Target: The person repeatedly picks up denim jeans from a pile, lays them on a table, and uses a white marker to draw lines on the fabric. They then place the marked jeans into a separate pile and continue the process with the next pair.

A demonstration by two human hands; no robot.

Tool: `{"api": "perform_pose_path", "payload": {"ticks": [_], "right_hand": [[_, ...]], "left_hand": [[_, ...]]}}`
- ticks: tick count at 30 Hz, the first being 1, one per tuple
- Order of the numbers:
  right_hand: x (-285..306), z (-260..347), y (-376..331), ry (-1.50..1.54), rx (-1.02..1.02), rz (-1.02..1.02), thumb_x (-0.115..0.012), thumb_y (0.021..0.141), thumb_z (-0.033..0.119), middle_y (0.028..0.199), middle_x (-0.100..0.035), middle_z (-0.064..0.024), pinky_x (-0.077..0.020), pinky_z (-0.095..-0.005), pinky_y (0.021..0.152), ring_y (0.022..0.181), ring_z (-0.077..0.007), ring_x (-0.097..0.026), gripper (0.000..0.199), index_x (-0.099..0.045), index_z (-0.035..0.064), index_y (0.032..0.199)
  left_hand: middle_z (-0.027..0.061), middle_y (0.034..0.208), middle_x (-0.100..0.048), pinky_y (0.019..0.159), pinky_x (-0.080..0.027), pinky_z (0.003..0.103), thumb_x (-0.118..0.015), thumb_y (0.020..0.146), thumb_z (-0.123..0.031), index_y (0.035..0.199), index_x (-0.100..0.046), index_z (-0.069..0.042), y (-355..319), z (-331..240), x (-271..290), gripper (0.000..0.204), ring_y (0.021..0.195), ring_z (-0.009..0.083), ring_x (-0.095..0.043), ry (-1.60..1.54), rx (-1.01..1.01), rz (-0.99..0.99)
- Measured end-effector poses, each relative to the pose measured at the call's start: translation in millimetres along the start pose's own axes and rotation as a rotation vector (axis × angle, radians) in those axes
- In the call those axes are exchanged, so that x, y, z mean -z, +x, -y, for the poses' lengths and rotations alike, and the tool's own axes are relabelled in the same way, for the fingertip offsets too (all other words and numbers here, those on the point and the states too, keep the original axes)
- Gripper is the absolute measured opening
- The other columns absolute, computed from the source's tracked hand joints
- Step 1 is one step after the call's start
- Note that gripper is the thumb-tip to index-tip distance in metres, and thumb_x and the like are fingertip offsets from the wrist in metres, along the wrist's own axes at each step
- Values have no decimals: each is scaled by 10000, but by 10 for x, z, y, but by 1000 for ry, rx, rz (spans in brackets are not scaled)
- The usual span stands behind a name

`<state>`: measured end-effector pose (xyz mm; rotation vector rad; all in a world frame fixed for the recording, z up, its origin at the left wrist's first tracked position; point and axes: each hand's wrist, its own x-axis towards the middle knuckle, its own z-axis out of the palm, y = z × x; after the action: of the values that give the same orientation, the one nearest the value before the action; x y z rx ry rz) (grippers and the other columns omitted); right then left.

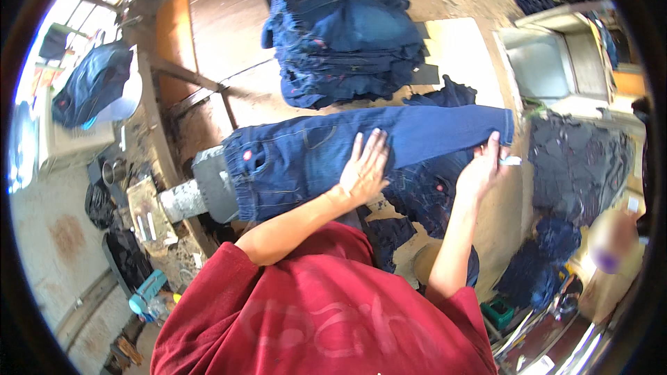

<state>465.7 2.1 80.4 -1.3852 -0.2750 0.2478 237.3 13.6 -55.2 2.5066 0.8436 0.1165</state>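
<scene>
Two hands, one pair of blue jeans: left hand (366, 165) on top, right hand (481, 169) at the hem.

I see the jeans (330, 156) laid crosswise in front of the torso, elastic waistband (238, 179) to the left, leg hem (509, 127) to the right, with a grey board (217, 187) protruding past the waistband. The left hand is flat, fingers spread, mid-garment, grasping nothing. The right thumb touches the cloth's near edge beside the hem; the fingers are curled by a small white item (511, 160), and I cannot tell whether they pinch the fabric.
</scene>
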Motion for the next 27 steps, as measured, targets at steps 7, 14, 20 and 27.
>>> {"api": "perform_pose_path", "payload": {"ticks": [7,14,20,27], "right_hand": [[-1009,-313,-2097,-281,455,1094,-767,859,21,831,-689,-31,-540,-337,668,713,-156,-650,221,-649,94,1031],[-1494,-904,-2626,-389,592,1458,-688,888,47,815,-733,-74,-579,-402,664,725,-276,-724,359,-773,142,1224],[-1135,230,-1009,-541,279,721,-819,992,102,718,-518,34,-396,-286,588,653,-80,-478,458,-431,130,751],[-307,395,248,-1248,104,380,-260,1150,657,1203,-771,-124,-578,-401,870,909,-241,-769,766,-659,29,1334]], "left_hand": [[233,1579,-523,1270,-321,612,-780,897,-375,1467,-577,24,-282,-79,-264,725,1548,400,-400,113,-35,-316],[198,1540,-579,1243,-363,592,-808,887,-384,1399,-644,-26,-226,-167,-126,645,1496,387,-477,-105,-77,-276],[168,1506,-628,1220,-400,575,-833,879,-391,1340,-702,-70,-445,454,526,577,1453,375,-544,-271,87,-333],[143,1757,-358,1336,-159,623,-794,855,-623,1641,-479,-137,-1854,1675,1002,977,1640,355,-293,105,434,-109]]}}
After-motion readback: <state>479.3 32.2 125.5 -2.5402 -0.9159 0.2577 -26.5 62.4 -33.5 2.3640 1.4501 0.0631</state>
